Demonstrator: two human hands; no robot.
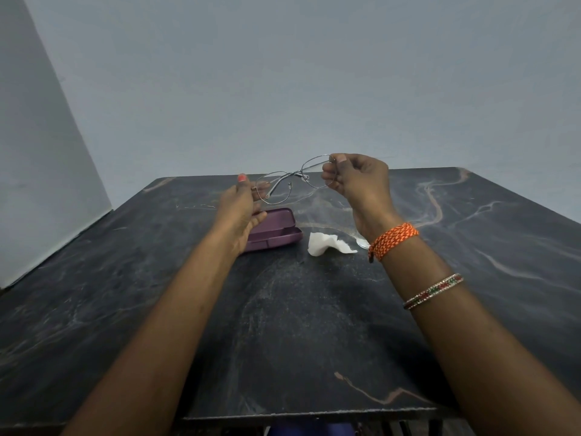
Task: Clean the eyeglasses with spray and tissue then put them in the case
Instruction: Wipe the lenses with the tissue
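Observation:
Thin metal-framed eyeglasses (292, 180) hang in the air above the table, held by both hands. My right hand (355, 180) pinches the frame's right end. My left hand (242, 209) holds the left end at the left lens. Below the left hand lies an open purple glasses case (276, 228) on the dark table, partly hidden by that hand. A crumpled white tissue (327, 243) lies to the right of the case. A small clear object (363, 243), mostly hidden behind my right wrist, sits beside the tissue; I cannot tell what it is.
The dark marbled table (283, 325) runs to a front edge near the bottom of the view. A grey wall (283, 89) stands behind it and another wall close on the left. My right forearm wears an orange thread band and a bangle.

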